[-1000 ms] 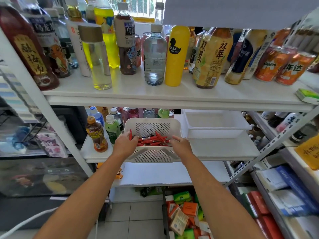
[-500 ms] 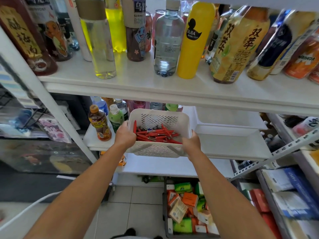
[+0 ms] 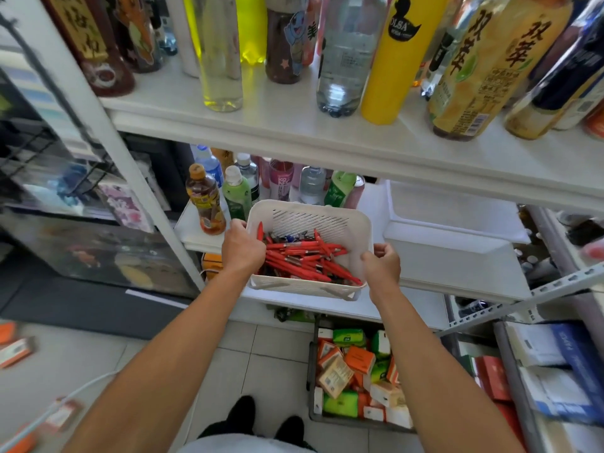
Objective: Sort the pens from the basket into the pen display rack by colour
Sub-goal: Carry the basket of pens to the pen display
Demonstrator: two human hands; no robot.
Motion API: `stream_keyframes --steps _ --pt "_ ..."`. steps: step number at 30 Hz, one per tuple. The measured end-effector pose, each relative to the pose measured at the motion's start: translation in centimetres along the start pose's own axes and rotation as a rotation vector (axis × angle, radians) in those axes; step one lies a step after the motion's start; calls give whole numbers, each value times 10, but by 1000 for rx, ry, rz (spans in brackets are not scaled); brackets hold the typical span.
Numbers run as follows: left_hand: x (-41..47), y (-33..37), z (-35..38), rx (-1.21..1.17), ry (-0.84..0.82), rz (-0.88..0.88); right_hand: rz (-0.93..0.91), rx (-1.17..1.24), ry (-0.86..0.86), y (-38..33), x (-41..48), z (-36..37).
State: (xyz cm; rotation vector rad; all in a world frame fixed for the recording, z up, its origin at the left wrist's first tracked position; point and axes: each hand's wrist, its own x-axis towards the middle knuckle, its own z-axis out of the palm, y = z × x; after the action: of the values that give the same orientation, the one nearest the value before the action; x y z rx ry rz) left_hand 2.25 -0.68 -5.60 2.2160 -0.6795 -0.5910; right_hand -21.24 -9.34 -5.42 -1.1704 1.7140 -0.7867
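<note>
Shop shelving (image 3: 294, 129), bottles (image 3: 340, 53) above | we hold white basket (image 3: 310, 220) before lower shelf (image 3: 196, 238) | left hand (image 3: 243, 250) grips left rim, right hand (image 3: 380, 264) right rim | red pens (image 3: 300, 256) piled inside

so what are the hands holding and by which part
The white slotted plastic basket of red pens, held by its side rims: left hand on the left rim, right hand on the right rim.

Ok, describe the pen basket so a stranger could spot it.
On the shelving unit, find the lower shelf under tall bottles. The basket is at its front, left hand and right hand gripping its sides. Unlike the plain tray to its right, it has slotted walls and holds red pens.
</note>
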Motion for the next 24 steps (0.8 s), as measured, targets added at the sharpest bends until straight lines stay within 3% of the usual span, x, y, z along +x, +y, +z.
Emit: stream_keyframes --steps 12,17,24 --pt "-32 -93 -83 -61 136 -154 42 -8 -208 -11 -83 63" --pt "-34 -167 -159 -179 207 -245 45 -60 -314 -9 -150 145" --pt "-18 -298 -319 -231 399 -319 -32 -73 -528 -18 -289 298"
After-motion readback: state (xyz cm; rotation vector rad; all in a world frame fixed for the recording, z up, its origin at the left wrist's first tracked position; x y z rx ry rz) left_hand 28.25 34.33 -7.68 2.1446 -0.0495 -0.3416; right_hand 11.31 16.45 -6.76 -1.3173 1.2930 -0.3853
